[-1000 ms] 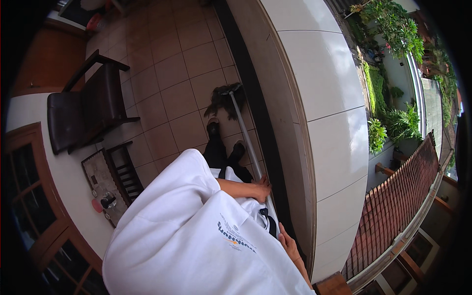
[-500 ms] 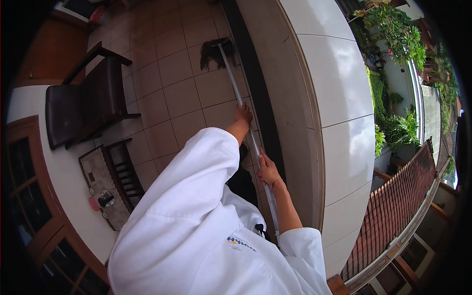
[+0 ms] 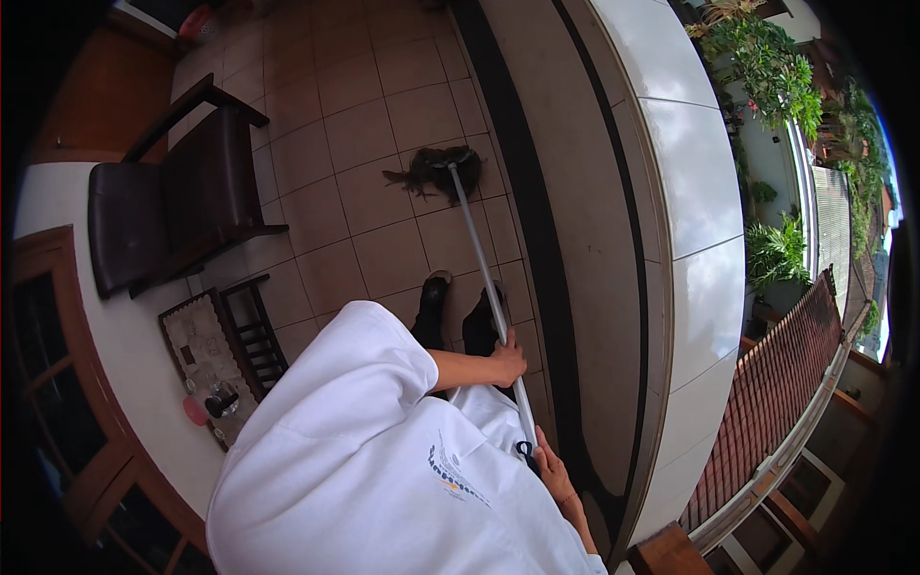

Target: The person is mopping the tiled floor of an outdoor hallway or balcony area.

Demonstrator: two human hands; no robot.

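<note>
A string mop with a long silver-grey handle (image 3: 476, 240) slants away from my body, and its dark grey strands (image 3: 443, 180) lie spread on the tiled floor (image 3: 395, 251). My left hand (image 3: 510, 359) is wrapped round the middle of the handle. Closer to my waist, my right hand (image 3: 550, 467) is closed on the handle's upper part, beside the white shirt. Some of its fingers are hidden by the handle. Below the mop head, my two dark shoes (image 3: 433, 292) stand on the tiles, left of the handle.
A dark brown padded chair (image 3: 206, 177) and a small table (image 3: 196, 340) with a red-lidded jar stand along the left wall. To the right run a dark floor strip (image 3: 537, 220) and a low ledge with white tiles (image 3: 685, 192). Beyond it are plants and a reddish roof.
Both hands have drawn the mop back toward my body. The mop head has slid nearer across the tiles and its strands now trail to the left. My shoes have come into view.
</note>
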